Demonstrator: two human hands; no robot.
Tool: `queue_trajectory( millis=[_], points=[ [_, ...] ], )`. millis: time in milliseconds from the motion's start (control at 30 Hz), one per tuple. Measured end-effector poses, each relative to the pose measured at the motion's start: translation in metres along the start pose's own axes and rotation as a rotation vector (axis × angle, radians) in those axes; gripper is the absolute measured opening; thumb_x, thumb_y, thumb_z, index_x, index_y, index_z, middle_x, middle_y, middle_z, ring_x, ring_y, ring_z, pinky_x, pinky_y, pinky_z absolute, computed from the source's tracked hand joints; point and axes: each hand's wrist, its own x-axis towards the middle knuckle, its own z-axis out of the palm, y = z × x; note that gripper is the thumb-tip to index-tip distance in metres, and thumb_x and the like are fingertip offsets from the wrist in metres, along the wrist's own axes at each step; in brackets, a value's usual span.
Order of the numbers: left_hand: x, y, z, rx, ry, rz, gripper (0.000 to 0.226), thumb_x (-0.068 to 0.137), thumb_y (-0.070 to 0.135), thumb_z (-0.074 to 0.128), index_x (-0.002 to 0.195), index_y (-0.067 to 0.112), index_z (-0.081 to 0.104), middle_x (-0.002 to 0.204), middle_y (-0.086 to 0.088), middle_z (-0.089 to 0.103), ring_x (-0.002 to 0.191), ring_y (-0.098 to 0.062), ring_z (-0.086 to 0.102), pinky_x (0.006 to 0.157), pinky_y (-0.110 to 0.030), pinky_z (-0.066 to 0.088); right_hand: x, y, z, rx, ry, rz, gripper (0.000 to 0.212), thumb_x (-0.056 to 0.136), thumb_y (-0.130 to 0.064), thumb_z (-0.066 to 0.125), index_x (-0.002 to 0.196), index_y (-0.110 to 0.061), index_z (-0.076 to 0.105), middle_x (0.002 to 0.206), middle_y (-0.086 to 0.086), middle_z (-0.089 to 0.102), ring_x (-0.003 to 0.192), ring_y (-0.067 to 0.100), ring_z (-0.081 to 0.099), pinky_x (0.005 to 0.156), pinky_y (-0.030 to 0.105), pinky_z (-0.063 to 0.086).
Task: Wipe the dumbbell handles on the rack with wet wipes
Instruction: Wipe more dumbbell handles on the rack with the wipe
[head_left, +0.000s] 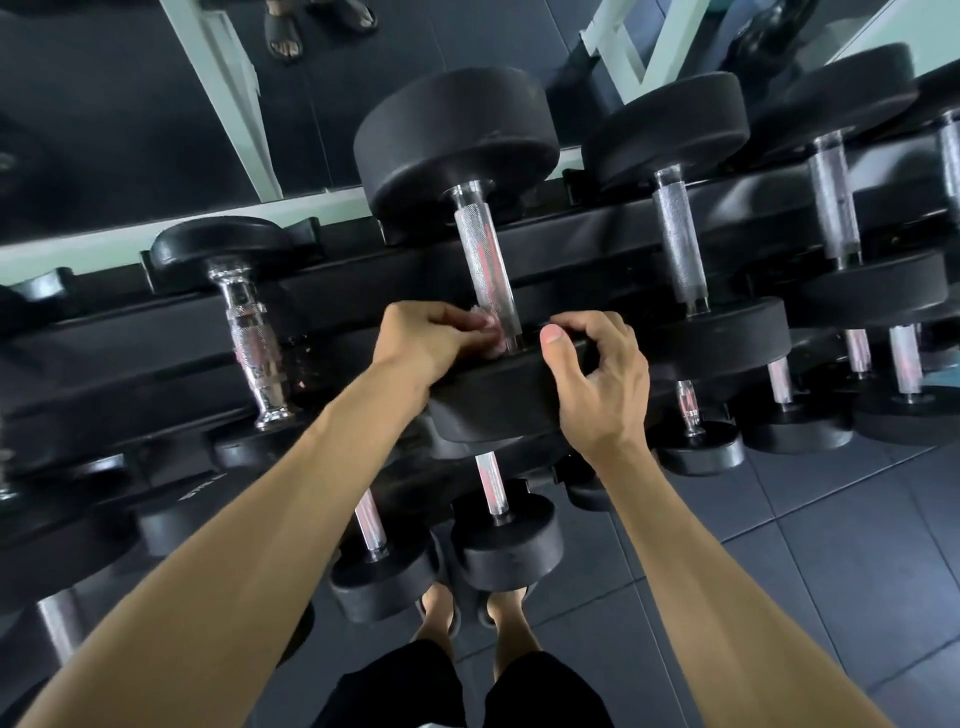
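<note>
Dumbbell handle (483, 270) lies on the rack's (363, 291) upper tier, centre | left hand (431, 340): fingers curled, wet wipe (491, 332) pinched against handle's near end | right hand (597, 379): thumb and curled fingers gripped on near weight head (498, 400) | both forearms extended forward.

Knurled shiny metal handle (485, 270), matt black heads (457, 150)

I count two hands, the left hand (426, 338) and the right hand (597, 379), one wipe (491, 332), one rack (363, 291), and about ten dumbbells.
</note>
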Motion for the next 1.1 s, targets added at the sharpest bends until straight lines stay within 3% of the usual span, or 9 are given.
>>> queue_trajectory(
  millis=[67,200,300,400,600,733,900,1000,1100],
  points=[
    [0.004,0.005,0.002,-0.01,0.051,0.031,0.021,0.075,-0.01,0.077,0.068,0.007,0.066,0.059,-0.004,0.07,0.052,-0.013,0.069,0.052,-0.022,0.056,0.0,0.0,-0.001,-0.002,-0.004,0.001,0.042,0.08,-0.06,0.047,0.094,-0.027,0.068,0.097,-0.015,0.063,0.1,0.008,0.055,0.085,0.014,0.038],
    [0.024,0.029,0.003,-0.043,0.186,0.185,0.023,0.073,-0.01,0.079,0.072,0.01,0.069,0.075,-0.002,0.073,0.072,-0.015,0.072,0.067,-0.027,0.06,0.001,0.001,-0.001,-0.005,-0.005,-0.003,0.046,0.08,-0.061,0.046,0.095,-0.024,0.07,0.096,-0.014,0.063,0.099,0.007,0.055,0.084,0.015,0.039],
    [0.007,0.014,0.007,0.001,0.122,0.115,0.021,0.076,-0.011,0.077,0.075,0.008,0.066,0.07,-0.005,0.07,0.052,-0.013,0.068,0.051,-0.025,0.057,0.0,0.001,0.0,-0.003,0.0,0.0,0.046,0.08,-0.061,0.047,0.095,-0.025,0.07,0.098,-0.014,0.064,0.1,0.007,0.055,0.083,0.012,0.037],
    [-0.003,0.005,0.007,-0.022,0.072,0.007,0.018,0.077,-0.012,0.075,0.077,0.003,0.066,0.075,-0.01,0.071,0.051,-0.019,0.069,0.049,-0.023,0.056,0.0,0.0,-0.001,-0.003,-0.008,0.004,0.044,0.079,-0.061,0.046,0.094,-0.026,0.069,0.098,-0.014,0.063,0.101,0.007,0.054,0.082,0.008,0.034],
    [-0.004,-0.002,-0.01,0.201,-0.044,0.139,0.035,0.065,-0.012,0.082,0.081,0.017,0.073,0.086,-0.001,0.076,0.084,-0.018,0.073,0.084,-0.031,0.058,0.0,0.001,0.0,0.008,-0.007,0.011,0.046,0.079,-0.061,0.046,0.095,-0.025,0.069,0.099,-0.016,0.063,0.101,0.006,0.054,0.082,0.007,0.034],
    [0.0,-0.001,-0.006,0.289,0.035,0.2,0.026,0.063,0.001,0.09,0.077,0.015,0.072,0.08,0.001,0.076,0.077,-0.015,0.073,0.079,-0.027,0.059,0.001,0.001,0.0,0.005,-0.002,0.015,0.047,0.078,-0.062,0.045,0.094,-0.025,0.069,0.1,-0.015,0.063,0.102,0.006,0.054,0.082,0.007,0.033],
    [0.014,0.01,0.004,0.138,0.204,0.343,0.017,0.072,0.004,0.086,0.073,0.013,0.071,0.072,0.003,0.075,0.069,-0.011,0.074,0.067,-0.023,0.058,0.001,0.001,0.0,0.012,-0.004,0.03,0.046,0.077,-0.062,0.045,0.093,-0.026,0.068,0.099,-0.017,0.062,0.102,0.005,0.054,0.082,0.008,0.034],
    [0.019,0.02,0.009,0.089,0.306,0.424,0.008,0.078,0.009,0.082,0.081,0.013,0.076,0.071,0.007,0.075,0.073,-0.005,0.073,0.073,-0.023,0.059,0.001,0.001,0.0,0.019,-0.005,0.028,0.047,0.077,-0.062,0.045,0.092,-0.025,0.069,0.098,-0.015,0.064,0.101,0.005,0.054,0.083,0.013,0.037],
    [0.009,0.011,0.007,0.182,0.251,0.416,0.011,0.082,0.017,0.078,0.078,0.027,0.077,0.077,0.01,0.076,0.085,-0.003,0.072,0.089,-0.026,0.055,0.002,0.002,0.0,0.022,0.005,0.02,0.045,0.078,-0.062,0.046,0.091,-0.026,0.07,0.096,-0.015,0.064,0.1,0.005,0.055,0.084,0.018,0.041]
  ],
)
